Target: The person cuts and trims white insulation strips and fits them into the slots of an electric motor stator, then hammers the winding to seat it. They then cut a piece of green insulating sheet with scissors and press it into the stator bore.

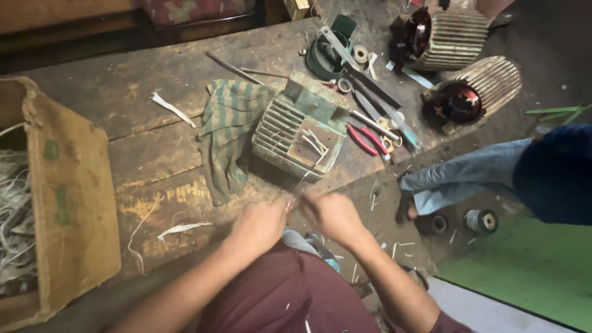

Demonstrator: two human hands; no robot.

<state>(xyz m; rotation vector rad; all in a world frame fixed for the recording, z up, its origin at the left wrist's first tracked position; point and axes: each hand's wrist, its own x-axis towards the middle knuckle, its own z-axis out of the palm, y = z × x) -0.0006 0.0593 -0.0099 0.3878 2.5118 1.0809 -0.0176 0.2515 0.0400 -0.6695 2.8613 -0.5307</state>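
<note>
Dim workshop, worn wooden surface (154, 105) with peeling paint. Left hand (259, 223) and right hand (333, 214) close together at the near edge, fingers curled inward toward each other; motion blur, cannot tell what they pinch, if anything. Just beyond them, grey-green finned motor housing (299, 126) lying mid-surface, wire ends sticking from its opening. Striped cloth (228, 132) touching its left side. Red-handled pliers (367, 140) just right of the housing. Two more finned motor housings (468, 61) at the far right corner. Cardboard box (68, 203) at the left edge.
</note>
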